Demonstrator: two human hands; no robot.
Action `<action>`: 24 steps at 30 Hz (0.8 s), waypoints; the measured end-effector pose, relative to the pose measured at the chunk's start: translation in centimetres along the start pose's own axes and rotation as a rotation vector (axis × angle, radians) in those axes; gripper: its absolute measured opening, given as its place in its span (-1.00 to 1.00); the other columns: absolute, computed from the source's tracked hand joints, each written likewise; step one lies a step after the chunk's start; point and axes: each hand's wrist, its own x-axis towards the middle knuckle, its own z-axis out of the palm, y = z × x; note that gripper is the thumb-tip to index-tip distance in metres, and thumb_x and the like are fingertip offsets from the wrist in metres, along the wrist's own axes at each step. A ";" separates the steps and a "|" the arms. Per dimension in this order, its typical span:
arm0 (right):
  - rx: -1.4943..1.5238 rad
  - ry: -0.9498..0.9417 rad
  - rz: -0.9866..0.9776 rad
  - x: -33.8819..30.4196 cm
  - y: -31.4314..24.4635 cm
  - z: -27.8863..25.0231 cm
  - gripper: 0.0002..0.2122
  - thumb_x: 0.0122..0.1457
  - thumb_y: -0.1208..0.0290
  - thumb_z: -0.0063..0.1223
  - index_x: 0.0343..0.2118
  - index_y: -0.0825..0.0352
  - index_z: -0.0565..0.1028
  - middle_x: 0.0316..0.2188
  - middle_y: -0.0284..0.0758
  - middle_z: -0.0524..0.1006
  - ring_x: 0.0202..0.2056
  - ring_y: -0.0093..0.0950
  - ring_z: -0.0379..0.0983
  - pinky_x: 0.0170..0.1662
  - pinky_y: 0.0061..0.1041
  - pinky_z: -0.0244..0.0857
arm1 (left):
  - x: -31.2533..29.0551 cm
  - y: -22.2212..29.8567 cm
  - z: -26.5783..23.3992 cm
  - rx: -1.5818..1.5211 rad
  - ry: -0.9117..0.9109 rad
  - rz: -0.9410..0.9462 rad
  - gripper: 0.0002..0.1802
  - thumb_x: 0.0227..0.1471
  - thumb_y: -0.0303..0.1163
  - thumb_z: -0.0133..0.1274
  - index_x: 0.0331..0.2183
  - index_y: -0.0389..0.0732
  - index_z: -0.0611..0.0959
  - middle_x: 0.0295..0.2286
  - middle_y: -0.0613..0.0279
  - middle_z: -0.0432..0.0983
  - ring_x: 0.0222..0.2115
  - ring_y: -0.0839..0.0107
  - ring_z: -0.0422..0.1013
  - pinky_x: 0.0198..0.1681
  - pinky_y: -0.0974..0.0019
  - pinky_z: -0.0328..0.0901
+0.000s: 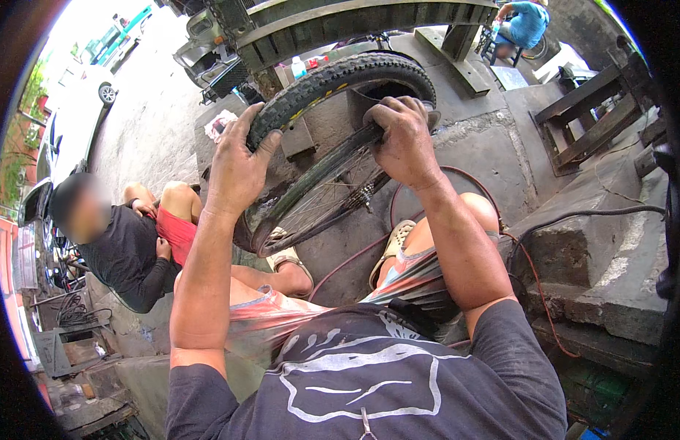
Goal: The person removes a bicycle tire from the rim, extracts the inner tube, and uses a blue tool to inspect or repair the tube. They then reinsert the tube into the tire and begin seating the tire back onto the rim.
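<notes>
A knobby black bicycle tire (340, 75) with yellow marks on its sidewall is held up before me. My left hand (241, 160) grips its left part, thumb on the inner side and fingers on the outside. On the right, my right hand (406, 141) is closed on the tire's edge, knuckles up; its fingertips are partly hidden. Below the tire's raised arc, a spoked bicycle wheel (311, 199) tilts between my knees, with a sprocket cluster (367, 196) near its hub. How much of the tire sits on the rim, I cannot tell.
A person in a black shirt (123, 253) sits close on my left; another in blue (527, 29) sits at the far right. A red hose (340, 268) loops over the floor. Ahead stands a heavy metal frame (311, 37), with a rusty stand (589, 117) at right.
</notes>
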 end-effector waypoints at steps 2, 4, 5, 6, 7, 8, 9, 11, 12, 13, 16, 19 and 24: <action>0.002 0.018 0.003 0.1 0.0 -0.2 -0.69 -0.11 0.61 0.38 -0.22 0.25 0.69 -0.19 -0.20 0.65 0.01 -0.05 0.53 0.18 -0.08 0.31 | -0.2 -0.2 0.1 0.051 0.031 0.045 -0.29 0.33 -0.03 0.31 0.34 -0.17 0.57 0.12 -0.16 0.61 0.19 -0.10 0.52 0.32 -0.04 0.35; -0.022 0.036 0.015 -0.1 0.2 -0.1 -0.69 -0.12 0.61 0.38 -0.23 0.27 0.69 -0.19 -0.19 0.65 0.00 -0.03 0.53 0.18 -0.08 0.31 | -0.5 0.0 0.2 0.054 0.015 0.049 -0.30 0.33 -0.03 0.31 0.34 -0.15 0.57 0.12 -0.16 0.60 0.18 -0.10 0.53 0.30 -0.05 0.37; -0.046 0.046 0.020 -0.1 0.6 0.1 -0.69 -0.13 0.61 0.38 -0.24 0.27 0.69 -0.19 -0.18 0.65 0.00 -0.03 0.54 0.17 -0.08 0.32 | -0.5 0.3 0.2 0.031 -0.009 0.030 -0.30 0.32 -0.03 0.31 0.34 -0.13 0.58 0.11 -0.15 0.60 0.17 -0.10 0.53 0.29 -0.05 0.37; -0.067 0.059 0.022 0.0 0.6 0.2 -0.69 -0.13 0.61 0.38 -0.24 0.28 0.68 -0.19 -0.18 0.65 0.00 -0.02 0.54 0.17 -0.08 0.32 | -0.5 0.5 0.0 0.013 -0.031 0.011 -0.31 0.32 -0.03 0.32 0.34 -0.12 0.58 0.11 -0.15 0.60 0.16 -0.10 0.54 0.28 -0.05 0.38; -0.066 0.037 0.037 0.0 0.6 0.0 -0.69 -0.14 0.61 0.38 -0.24 0.28 0.68 -0.20 -0.19 0.65 0.00 -0.02 0.54 0.17 -0.08 0.32 | -0.7 0.7 0.0 0.018 -0.026 0.040 -0.31 0.32 -0.03 0.32 0.34 -0.11 0.58 0.10 -0.14 0.61 0.15 -0.10 0.54 0.27 -0.05 0.39; -0.066 0.015 0.051 -0.1 0.6 -0.4 -0.69 -0.14 0.61 0.39 -0.24 0.28 0.68 -0.20 -0.19 0.65 0.00 -0.02 0.54 0.17 -0.08 0.32 | -0.8 1.0 0.1 0.022 -0.021 0.069 -0.31 0.31 -0.03 0.32 0.34 -0.10 0.58 0.09 -0.14 0.61 0.14 -0.10 0.55 0.26 -0.06 0.39; -0.061 -0.004 0.064 -0.1 0.5 -0.6 -0.69 -0.14 0.61 0.39 -0.25 0.28 0.68 -0.20 -0.19 0.65 0.00 -0.02 0.54 0.17 -0.08 0.32 | -0.8 1.0 0.1 0.031 -0.014 0.098 -0.31 0.31 -0.03 0.33 0.34 -0.08 0.58 0.08 -0.13 0.61 0.13 -0.10 0.55 0.25 -0.06 0.40; -0.026 0.004 0.044 -0.4 0.1 -0.6 -0.69 -0.14 0.62 0.39 -0.25 0.28 0.69 -0.19 -0.20 0.65 -0.01 -0.03 0.53 0.18 -0.08 0.31 | -0.6 0.9 0.3 0.009 -0.013 0.084 -0.31 0.30 -0.03 0.34 0.34 -0.09 0.58 0.08 -0.12 0.61 0.13 -0.10 0.55 0.25 -0.05 0.40; -0.016 0.009 0.033 -0.5 -0.7 -0.7 -0.69 -0.14 0.62 0.39 -0.25 0.28 0.69 -0.18 -0.20 0.66 -0.01 -0.03 0.53 0.18 -0.09 0.31 | -0.5 0.8 0.4 -0.003 -0.017 0.078 -0.31 0.30 -0.04 0.34 0.33 -0.09 0.59 0.08 -0.12 0.61 0.13 -0.10 0.55 0.25 -0.05 0.40; -0.007 0.014 0.022 -0.4 -1.3 -0.9 -0.69 -0.14 0.62 0.39 -0.25 0.27 0.69 -0.18 -0.20 0.66 -0.01 -0.03 0.53 0.18 -0.09 0.31 | -0.4 0.8 0.5 -0.015 -0.021 0.061 -0.30 0.29 -0.04 0.34 0.33 -0.09 0.59 0.08 -0.12 0.61 0.13 -0.10 0.55 0.25 -0.05 0.40; 0.009 0.032 0.017 -0.3 -1.9 -0.6 -0.68 -0.15 0.63 0.37 -0.25 0.25 0.70 -0.18 -0.23 0.67 -0.02 -0.04 0.52 0.16 -0.10 0.30 | -0.2 1.0 0.7 -0.025 -0.024 0.035 -0.29 0.28 -0.04 0.36 0.33 -0.10 0.58 0.09 -0.12 0.60 0.14 -0.10 0.54 0.25 -0.05 0.40; -0.006 0.065 0.040 -0.4 -1.5 -0.5 -0.70 -0.14 0.61 0.38 -0.26 0.24 0.70 -0.20 -0.23 0.66 -0.02 -0.04 0.52 0.15 -0.09 0.30 | -0.3 1.0 0.9 0.009 0.002 0.059 -0.28 0.26 -0.05 0.37 0.33 -0.10 0.59 0.09 -0.12 0.61 0.14 -0.09 0.54 0.25 -0.05 0.40; -0.041 0.063 0.071 -0.2 -0.1 -0.3 -0.71 -0.12 0.55 0.43 -0.25 0.25 0.70 -0.19 -0.23 0.66 0.00 -0.04 0.52 0.18 -0.07 0.28 | -0.7 1.8 0.8 -0.029 -0.018 0.060 -0.29 0.25 -0.06 0.39 0.33 -0.05 0.60 0.06 -0.08 0.62 0.11 -0.04 0.56 0.23 -0.03 0.41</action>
